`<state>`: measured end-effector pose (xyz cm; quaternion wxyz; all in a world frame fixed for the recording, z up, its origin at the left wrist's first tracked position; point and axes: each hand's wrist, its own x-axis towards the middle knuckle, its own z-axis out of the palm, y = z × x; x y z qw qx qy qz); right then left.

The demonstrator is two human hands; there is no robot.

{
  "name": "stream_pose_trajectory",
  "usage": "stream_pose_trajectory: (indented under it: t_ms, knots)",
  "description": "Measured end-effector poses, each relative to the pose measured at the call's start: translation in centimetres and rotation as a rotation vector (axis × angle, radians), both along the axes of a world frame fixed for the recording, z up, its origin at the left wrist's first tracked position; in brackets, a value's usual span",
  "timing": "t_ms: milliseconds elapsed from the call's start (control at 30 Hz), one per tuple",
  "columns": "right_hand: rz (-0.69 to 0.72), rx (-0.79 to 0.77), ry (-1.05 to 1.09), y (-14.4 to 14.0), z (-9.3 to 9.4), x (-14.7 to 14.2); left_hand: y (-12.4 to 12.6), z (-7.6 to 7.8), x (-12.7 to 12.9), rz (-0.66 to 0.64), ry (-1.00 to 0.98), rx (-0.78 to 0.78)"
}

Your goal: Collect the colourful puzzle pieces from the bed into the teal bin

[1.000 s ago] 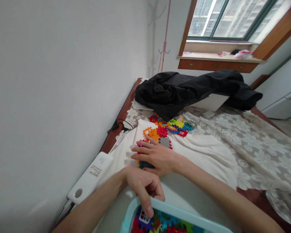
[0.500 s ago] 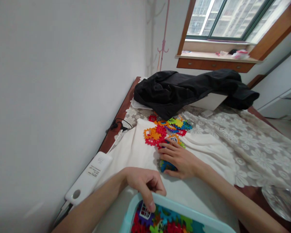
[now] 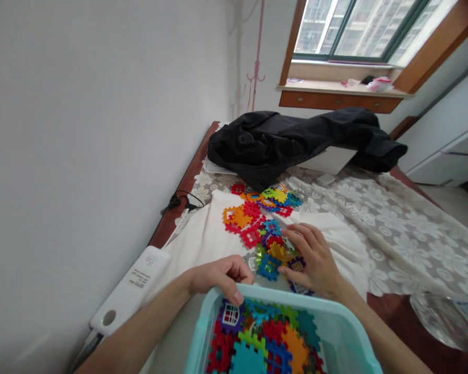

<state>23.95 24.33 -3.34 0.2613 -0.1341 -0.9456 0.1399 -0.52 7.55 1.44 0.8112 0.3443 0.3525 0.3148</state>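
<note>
The cloth is loose and rumpled, so the tiles spread on it could easily get dragged off toward the edge. The tub is gripped at its near rim by the left hand, fingers curled over, and might tip. The right hand is laid on the tiles, fingers spread wide, nothing pinched.

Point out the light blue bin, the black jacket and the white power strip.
light blue bin (image 3: 296, 304): head view, on its far rim.
black jacket (image 3: 281, 140): head view, on the middle of the crumpled cloth.
white power strip (image 3: 130, 288): head view, on its flat top face.
</note>
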Motion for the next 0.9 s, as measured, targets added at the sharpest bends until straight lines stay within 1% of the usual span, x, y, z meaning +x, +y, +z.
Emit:
stream_pose_trajectory:
  t_ms: [67, 133, 233, 300, 400, 600, 733, 900]
  knots:
    - [-0.011, -0.025, -0.063, 0.2, -0.2, -0.4, 0.0, 0.0, 0.0, -0.001, -0.001, -0.006]
    - [0.015, -0.063, -0.141, 0.0, -0.6, -0.9, 0.1, 0.0, 0.0, -0.005, -0.009, -0.008]
    - [0.036, -0.107, -0.189, -0.5, -1.1, -1.4, 0.2, 0.0, 0.2, -0.050, -0.030, -0.013]
    - [0.042, -0.137, -0.170, -0.8, -1.2, -1.5, 0.3, -0.1, 0.3, -0.065, -0.029, -0.017]
    - [0.065, -0.175, -0.145, -0.8, -1.2, -1.6, 0.3, -0.1, 0.6, -0.046, -0.005, -0.007]
    - [-0.024, -0.100, -0.207, -1.0, -1.1, -1.6, 0.2, -0.3, 0.6, -0.026, 0.007, -0.015]
    - [0.022, -0.143, -0.171, -0.8, -1.1, -1.5, 0.1, -0.4, 0.6, -0.022, 0.001, -0.007]
    - [0.128, -0.209, -0.071, -0.8, -0.8, -1.4, 0.1, -0.5, 0.6, -0.023, 0.010, 0.003]
